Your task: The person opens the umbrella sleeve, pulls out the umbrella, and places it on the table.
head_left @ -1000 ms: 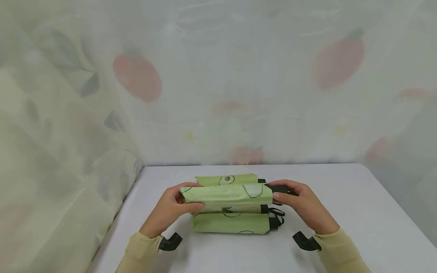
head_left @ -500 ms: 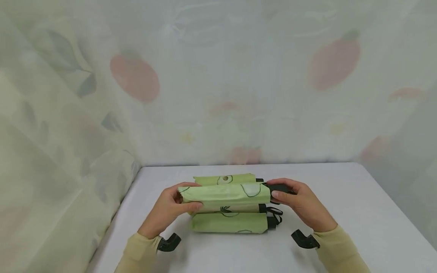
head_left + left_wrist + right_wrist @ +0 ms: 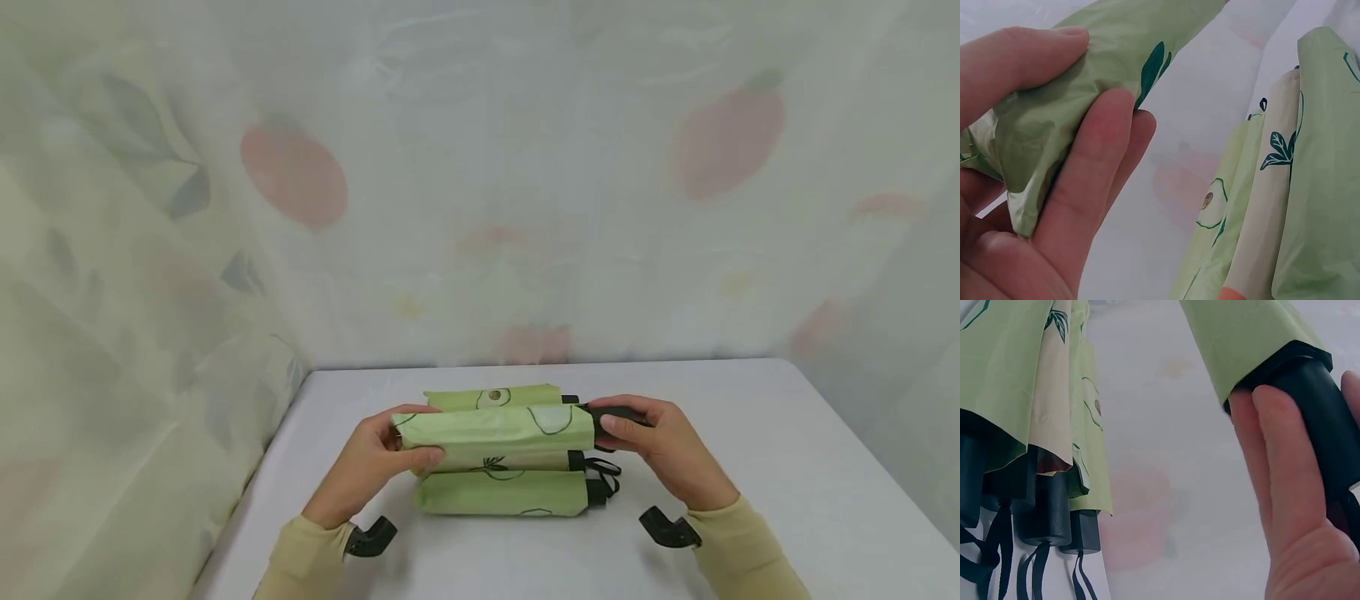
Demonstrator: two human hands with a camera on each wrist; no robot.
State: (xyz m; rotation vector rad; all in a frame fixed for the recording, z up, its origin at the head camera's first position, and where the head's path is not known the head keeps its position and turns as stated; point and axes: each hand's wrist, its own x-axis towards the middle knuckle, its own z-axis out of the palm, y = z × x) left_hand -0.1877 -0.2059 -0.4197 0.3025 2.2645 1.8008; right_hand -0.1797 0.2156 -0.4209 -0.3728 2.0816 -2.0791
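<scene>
A folded umbrella (image 3: pixel 491 427) in a light green avocado-print cover is held level above the table by both hands. My left hand (image 3: pixel 369 468) pinches the cover's left end, thumb on the near side; the left wrist view shows the cloth tip (image 3: pixel 1029 200) between fingers and palm. My right hand (image 3: pixel 667 454) grips the black handle (image 3: pixel 1316 419) at the other end. Below lie more folded umbrellas in a row: a green one (image 3: pixel 502 493) nearest, a beige one (image 3: pixel 536 459) with a leaf print behind it, and a green one (image 3: pixel 528 395) farthest back. The held umbrella partly hides the row.
The umbrellas rest on a white table (image 3: pixel 750 467), black handles and wrist straps (image 3: pixel 1038 569) pointing right. A pale curtain (image 3: pixel 480 208) with fruit prints hangs behind the table, and similar cloth (image 3: pixel 112 375) hangs along its left side.
Both hands keep the same hold, and the umbrella stays at about the same place over the row. Only the head view has shifted slightly.
</scene>
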